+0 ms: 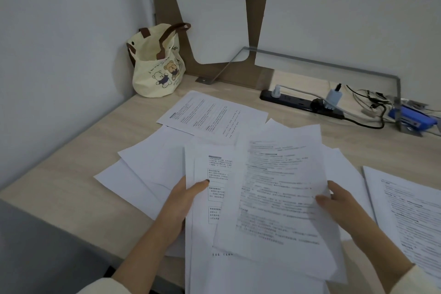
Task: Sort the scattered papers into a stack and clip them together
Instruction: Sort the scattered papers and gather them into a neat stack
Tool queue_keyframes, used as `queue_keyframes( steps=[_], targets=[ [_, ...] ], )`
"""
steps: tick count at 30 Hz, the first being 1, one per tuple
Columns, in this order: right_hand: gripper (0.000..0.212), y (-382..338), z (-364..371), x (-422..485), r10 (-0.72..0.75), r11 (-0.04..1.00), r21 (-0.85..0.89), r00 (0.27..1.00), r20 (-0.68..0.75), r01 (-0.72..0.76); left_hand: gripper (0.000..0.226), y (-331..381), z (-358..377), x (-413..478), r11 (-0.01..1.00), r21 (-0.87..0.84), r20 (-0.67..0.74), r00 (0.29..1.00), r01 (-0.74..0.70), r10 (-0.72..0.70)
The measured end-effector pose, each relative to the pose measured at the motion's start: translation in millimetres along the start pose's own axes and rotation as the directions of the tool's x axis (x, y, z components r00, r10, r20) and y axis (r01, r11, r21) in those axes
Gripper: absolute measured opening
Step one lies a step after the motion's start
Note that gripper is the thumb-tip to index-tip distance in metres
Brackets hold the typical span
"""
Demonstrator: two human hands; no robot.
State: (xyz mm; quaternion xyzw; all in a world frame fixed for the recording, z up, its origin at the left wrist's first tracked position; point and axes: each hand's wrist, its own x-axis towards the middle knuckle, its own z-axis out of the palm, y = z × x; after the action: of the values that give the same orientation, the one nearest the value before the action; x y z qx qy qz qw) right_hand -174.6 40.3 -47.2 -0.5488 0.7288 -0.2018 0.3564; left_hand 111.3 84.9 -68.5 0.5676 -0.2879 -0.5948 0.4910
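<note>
head view, the only one i have. my left hand (185, 200) grips the left edge of the gathered bundle (216, 212), thumb curled over the top sheet and fingers hidden underneath. my right hand (338, 207) pinches the right edge of a printed sheet (281, 186), thumb on top. it holds the sheet tilted across the bundle, overlapping it but not squared to it.

so i judge i'm in the gathering step, roughly midway. several papers lie loose on the desk (71, 150):
- a printed page at the back (212, 114)
- two blank sheets fanned out to the left (155, 157)
- another printed page at the right edge (410, 217)

next, the tilted sheet needs turning until its edges match the bundle. then my left thumb has to lift just enough to let it under and clamp down again, which frees my right hand for the nearest loose page. thin paper slides easily, so the left grip should stay firm.

i see no clip for certain. a blue object (410, 117) sits far right near the power strip (298, 101), but i cannot tell what it is. a tote bag (155, 64) stands in the corner.
</note>
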Motion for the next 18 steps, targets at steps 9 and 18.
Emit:
queue_keyframes(
  steps=[9,18],
  targets=[
    [0.010,-40.9,36.5,4.9,-0.279,0.959,-0.032,0.955,0.097,0.283,0.032,2.3,-6.9,8.3,0.992,0.103,-0.059,0.995,-0.069,0.076],
    [0.045,-101.5,84.9,73.0,-0.450,0.835,-0.303,0.887,0.103,0.459,0.036,24.5,-69.3,5.8,0.987,0.125,-0.361,0.922,-0.098,0.138]
  ],
)
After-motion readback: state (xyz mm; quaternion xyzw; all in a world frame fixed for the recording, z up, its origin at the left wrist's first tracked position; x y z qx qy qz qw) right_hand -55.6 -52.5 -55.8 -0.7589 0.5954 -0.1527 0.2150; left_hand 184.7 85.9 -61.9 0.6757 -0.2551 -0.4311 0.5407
